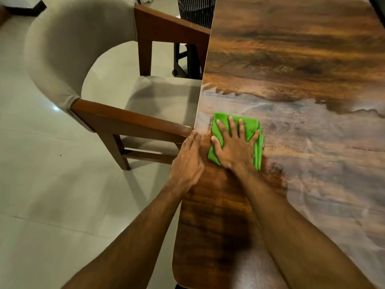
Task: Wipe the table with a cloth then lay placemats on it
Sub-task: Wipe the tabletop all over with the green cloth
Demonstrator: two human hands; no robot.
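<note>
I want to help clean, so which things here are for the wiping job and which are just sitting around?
For the job: cloth, table, right hand flat on the cloth, left hand on the table edge.
Just there: chair, dark basket.

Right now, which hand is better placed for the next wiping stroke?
Right. The right hand lies flat on the cloth; the left hand rests empty at the edge of the table.

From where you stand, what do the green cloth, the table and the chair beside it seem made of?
Green cloth: soft matte fabric, likely microfibre, by its fuzzy nap and folded layers. Table: glossy wood-grain top with hazy streaks; solid wood or laminate, I cannot tell. Chair: beige fabric upholstery, gathered at the seam, on a polished brown wooden frame.
</note>
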